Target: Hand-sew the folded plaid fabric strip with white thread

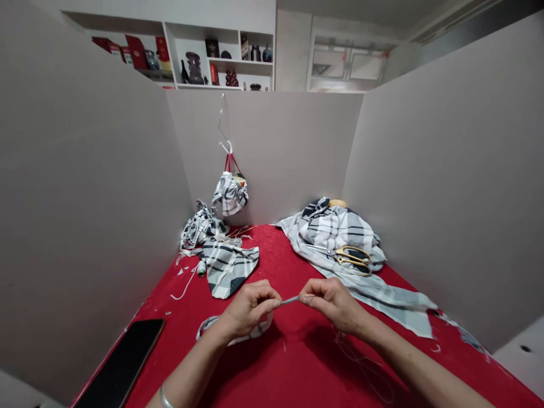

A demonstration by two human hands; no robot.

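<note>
Red cloth [272,249]: lying flat
Left hand [250,307]: pinching grey strip [290,300]
Right hand [334,303]: pinching the same strip
Dark shelf box [211,48]: markings too small to read
Grey strip: narrow, straight, between both hands, above the cloth

A dark phone [123,362] lies leftward; a vase [194,69] stands on white shelves [240,60].

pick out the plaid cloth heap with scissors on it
The larger heap on the right: gold-handled scissors lie across its near side. The smaller heap on the left shows no scissors.
</note>
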